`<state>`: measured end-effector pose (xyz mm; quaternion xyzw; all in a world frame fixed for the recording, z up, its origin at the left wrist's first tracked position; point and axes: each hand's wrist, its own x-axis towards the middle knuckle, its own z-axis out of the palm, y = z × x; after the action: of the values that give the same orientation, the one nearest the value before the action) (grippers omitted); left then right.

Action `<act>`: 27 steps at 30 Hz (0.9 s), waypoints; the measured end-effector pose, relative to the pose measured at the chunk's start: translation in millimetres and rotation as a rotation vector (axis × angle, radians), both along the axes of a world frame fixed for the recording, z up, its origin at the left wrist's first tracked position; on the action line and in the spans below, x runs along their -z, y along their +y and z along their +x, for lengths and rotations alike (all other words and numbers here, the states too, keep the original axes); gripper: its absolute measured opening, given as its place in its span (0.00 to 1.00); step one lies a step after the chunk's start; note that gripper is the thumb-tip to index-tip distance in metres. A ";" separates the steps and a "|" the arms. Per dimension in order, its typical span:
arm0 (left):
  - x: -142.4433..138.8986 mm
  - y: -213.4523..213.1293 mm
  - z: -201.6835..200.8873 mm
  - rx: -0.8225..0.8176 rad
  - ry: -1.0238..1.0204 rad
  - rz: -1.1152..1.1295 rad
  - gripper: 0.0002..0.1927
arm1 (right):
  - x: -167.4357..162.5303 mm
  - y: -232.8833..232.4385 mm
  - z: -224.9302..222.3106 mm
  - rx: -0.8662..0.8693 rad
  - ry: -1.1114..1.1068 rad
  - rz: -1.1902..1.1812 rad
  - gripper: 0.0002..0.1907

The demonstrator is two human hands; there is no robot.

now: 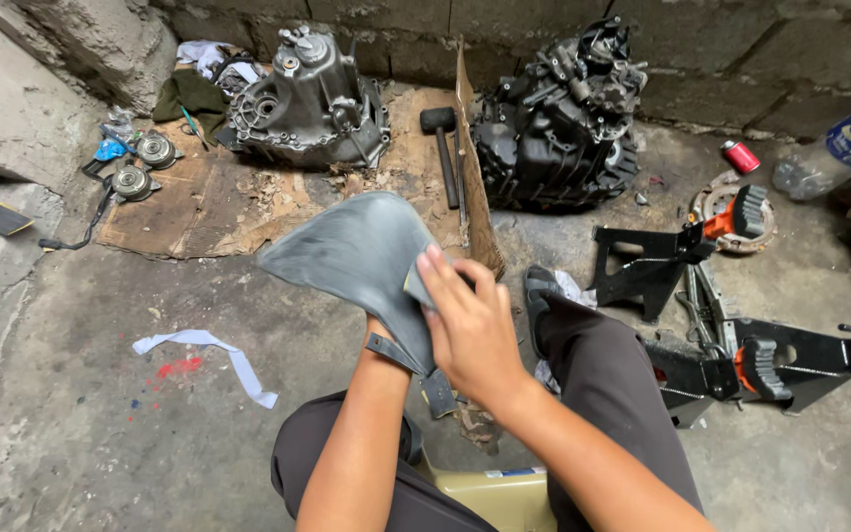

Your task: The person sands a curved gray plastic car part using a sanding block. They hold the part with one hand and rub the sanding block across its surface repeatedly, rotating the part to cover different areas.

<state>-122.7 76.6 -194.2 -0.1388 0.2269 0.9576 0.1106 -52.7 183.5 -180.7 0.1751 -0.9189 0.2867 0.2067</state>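
A dark grey curved plastic cover panel [357, 258] is held up over my knees. My left hand [383, 340] is behind and under it, gripping its lower end, mostly hidden by the panel. My right hand [470, 320] lies on the panel's right edge, fingers pressing a small piece of yellowish abrasive sheet [416, 288] against the surface. My legs in dark trousers [603, 384] frame the view.
A grey gearbox housing [307, 99] and a black gearbox [558, 123] sit on cardboard [199, 202] by the block wall. A hammer [442, 148] lies between them. Black jack stands [731, 325] with orange handles are at right, a plastic bottle [839, 148] beyond. A yellowish container [499, 498] is between my legs.
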 end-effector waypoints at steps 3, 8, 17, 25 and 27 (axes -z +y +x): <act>-5.7 -24.0 -14.6 -0.107 -0.017 -0.028 0.26 | -0.2 -20.3 36.5 -0.023 -0.037 -0.001 0.34; -1.0 -41.8 -24.4 -0.127 -0.023 -0.061 0.26 | 20.1 -36.0 49.7 0.016 -0.080 -0.037 0.35; 12.4 -49.3 -29.8 -0.077 -0.052 -0.112 0.26 | 33.9 -45.5 54.0 0.071 -0.101 -0.135 0.36; 26.0 -48.3 -40.4 -0.039 -0.060 -0.143 0.27 | 46.2 -31.3 17.4 0.115 -0.080 -0.247 0.34; 25.3 -48.8 -41.9 -0.035 -0.055 -0.145 0.27 | 45.9 -36.2 20.0 0.115 -0.084 -0.280 0.34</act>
<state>-164.6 27.7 -219.5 -0.1767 0.2902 0.9362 0.0897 -32.6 147.3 -226.6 0.0795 -0.8863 0.4068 0.2067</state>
